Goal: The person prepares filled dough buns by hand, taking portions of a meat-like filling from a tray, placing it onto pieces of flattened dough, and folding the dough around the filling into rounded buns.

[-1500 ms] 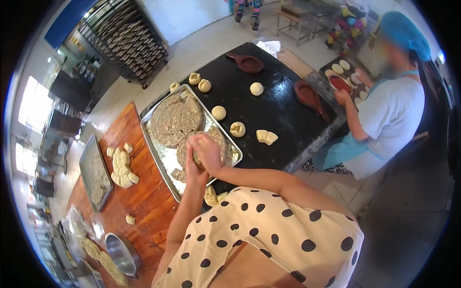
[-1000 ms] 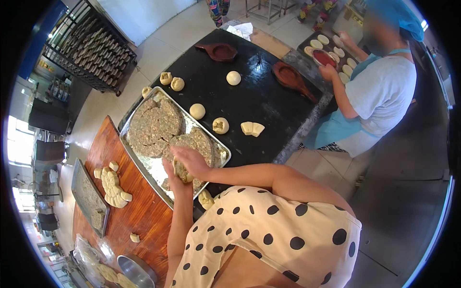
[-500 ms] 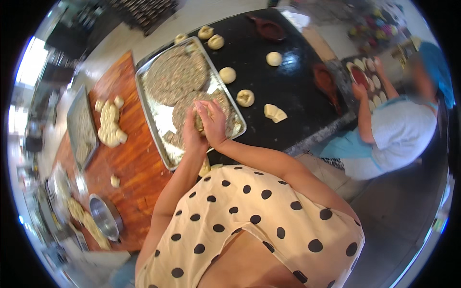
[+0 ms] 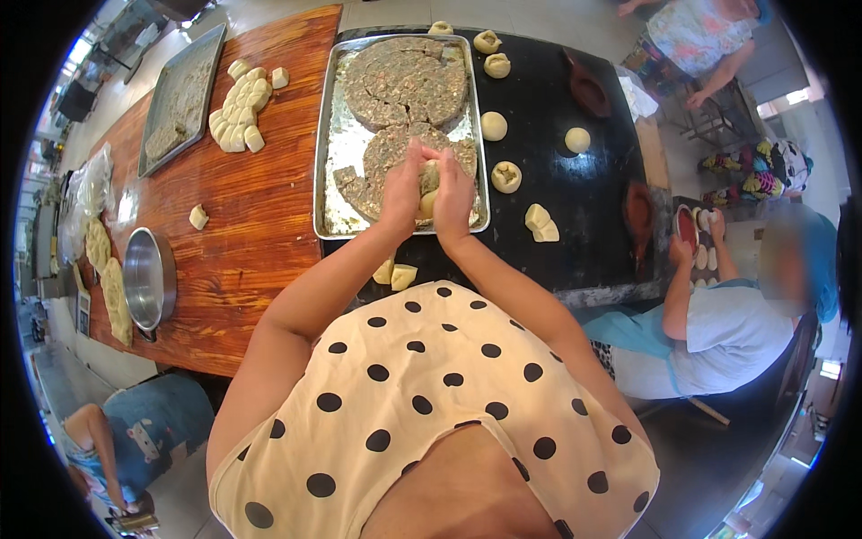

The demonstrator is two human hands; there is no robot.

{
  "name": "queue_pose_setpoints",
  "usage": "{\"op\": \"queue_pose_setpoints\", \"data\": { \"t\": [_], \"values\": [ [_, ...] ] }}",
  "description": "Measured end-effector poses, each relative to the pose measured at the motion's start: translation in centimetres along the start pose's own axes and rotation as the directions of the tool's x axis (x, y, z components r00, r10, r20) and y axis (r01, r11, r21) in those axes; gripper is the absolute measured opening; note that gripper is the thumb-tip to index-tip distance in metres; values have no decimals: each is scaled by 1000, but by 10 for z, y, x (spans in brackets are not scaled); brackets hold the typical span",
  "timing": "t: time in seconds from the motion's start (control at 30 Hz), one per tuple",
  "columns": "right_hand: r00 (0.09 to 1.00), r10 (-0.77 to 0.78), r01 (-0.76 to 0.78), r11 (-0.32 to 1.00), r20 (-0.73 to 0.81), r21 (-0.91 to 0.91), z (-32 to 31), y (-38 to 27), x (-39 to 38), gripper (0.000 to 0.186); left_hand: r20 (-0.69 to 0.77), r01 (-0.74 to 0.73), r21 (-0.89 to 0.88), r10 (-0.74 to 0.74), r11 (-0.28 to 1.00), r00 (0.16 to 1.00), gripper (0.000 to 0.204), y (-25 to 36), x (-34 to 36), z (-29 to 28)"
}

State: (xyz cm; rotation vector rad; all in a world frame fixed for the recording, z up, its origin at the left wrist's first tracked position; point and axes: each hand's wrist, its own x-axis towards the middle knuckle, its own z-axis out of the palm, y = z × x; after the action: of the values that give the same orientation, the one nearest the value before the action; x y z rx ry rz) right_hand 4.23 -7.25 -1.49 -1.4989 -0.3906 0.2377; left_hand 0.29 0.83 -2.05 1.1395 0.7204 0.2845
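Note:
My left hand (image 4: 401, 192) and my right hand (image 4: 454, 193) are cupped together around a piece of filled dough (image 4: 430, 190). A bit of speckled filling shows at its top, between my fingers; the palms hide much of the dough. Both hands are above the near end of a metal tray (image 4: 319, 171). On that tray lie two thick, round slabs of speckled filling, a far one (image 4: 404, 79) and a near one (image 4: 386, 153) that is broken at its edges. Cut dough pieces (image 4: 403, 276) rest just below my wrists.
Right of the tray, the black tabletop holds smooth dough balls (image 4: 577, 139), gathered filled buns (image 4: 506, 177), dough pieces (image 4: 540, 223) and reddish-brown paddles (image 4: 638, 225). On the wooden table are clustered dough (image 4: 241, 112), a second tray (image 4: 213, 67) and a metal bowl (image 4: 150, 280). A co-worker (image 4: 732, 314) works at right.
The view has turned, so the tables now sit straighter and further people show at the edges. My hands stay around the dough over the tray, their fingers now pointing more upright.

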Motion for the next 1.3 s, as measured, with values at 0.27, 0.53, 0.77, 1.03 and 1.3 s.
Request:
{"op": "queue_pose_setpoints", "data": {
  "t": [0.27,0.53,0.77,1.03,1.3],
  "values": [
    [985,-96,75,987,-142,-145,2,10,-16,32,128,-268,598,240,755,962,69,-8,12,-3],
    [936,-242,267,961,-254,69,16,-23,-14,20,49,-95,-425,128,900,991,40,27,-51,24],
    [939,-297,308,951,-171,40,15,-24,-15,26,26,-268,65,267,961,963,49,3,-7,1],
    [860,500,-197,506,-99,840,-21,-5,48,32,382,88,-95,-46,992,923,90,72,-1,10],
    [917,337,-73,664,-211,744,-7,-33,19,32,314,33,-427,114,904,943,57,26,-21,35]
  ]
}}
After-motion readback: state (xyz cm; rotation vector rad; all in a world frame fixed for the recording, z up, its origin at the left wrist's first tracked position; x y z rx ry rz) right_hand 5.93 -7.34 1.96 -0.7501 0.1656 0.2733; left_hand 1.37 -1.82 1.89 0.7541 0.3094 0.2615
